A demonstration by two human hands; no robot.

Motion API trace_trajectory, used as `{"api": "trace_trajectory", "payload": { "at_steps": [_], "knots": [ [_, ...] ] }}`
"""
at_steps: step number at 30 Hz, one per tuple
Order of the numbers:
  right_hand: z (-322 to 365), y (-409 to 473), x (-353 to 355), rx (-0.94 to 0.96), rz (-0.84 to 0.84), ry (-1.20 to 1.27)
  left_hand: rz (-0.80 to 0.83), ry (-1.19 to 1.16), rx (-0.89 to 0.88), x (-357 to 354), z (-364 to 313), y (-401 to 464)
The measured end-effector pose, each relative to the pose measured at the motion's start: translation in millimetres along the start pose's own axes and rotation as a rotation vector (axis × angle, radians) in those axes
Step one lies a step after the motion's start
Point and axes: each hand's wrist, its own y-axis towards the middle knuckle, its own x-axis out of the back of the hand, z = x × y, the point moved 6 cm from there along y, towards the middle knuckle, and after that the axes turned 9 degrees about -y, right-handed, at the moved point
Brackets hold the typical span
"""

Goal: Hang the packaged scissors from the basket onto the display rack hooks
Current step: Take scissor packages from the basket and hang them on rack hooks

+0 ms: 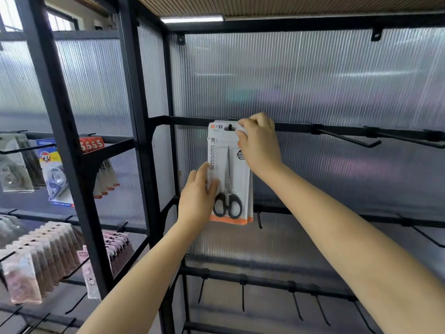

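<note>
Left shelves hold hanging goods: clear packets point(14, 165), a blue pack point(56, 174) and red-topped cards point(92, 144) above, pink packs point(48, 256) lower down. A lit lamp point(192, 19) sits under the slatted ceiling point(289, 4). Ribbed translucent panels point(313, 78) back everything.

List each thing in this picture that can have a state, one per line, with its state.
Scissors pack: on its hook, held at both ends.
Hook: through the pack's hang hole.
Left hand: holds the pack's lower left edge.
Right hand: pinches the pack's top right corner.
Neighbouring hooks: bare.
</note>
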Motion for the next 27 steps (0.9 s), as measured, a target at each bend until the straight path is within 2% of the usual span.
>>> {"api": "trace_trajectory", "payload": {
  "at_steps": [19, 25, 27],
  "knots": [
    [0, -19, 6, 0.017, 0.096, 0.027, -0.015, 0.072, 0.006, 4, -2, -7],
    [0, -26, 9, 0.017, 0.093, -0.007, -0.053, 0.114, -0.049, 7, -10, -8],
    [1, -29, 11, 0.032, 0.086, -0.033, -0.092, 0.153, -0.114, 10, -16, -8]
  ]
}}
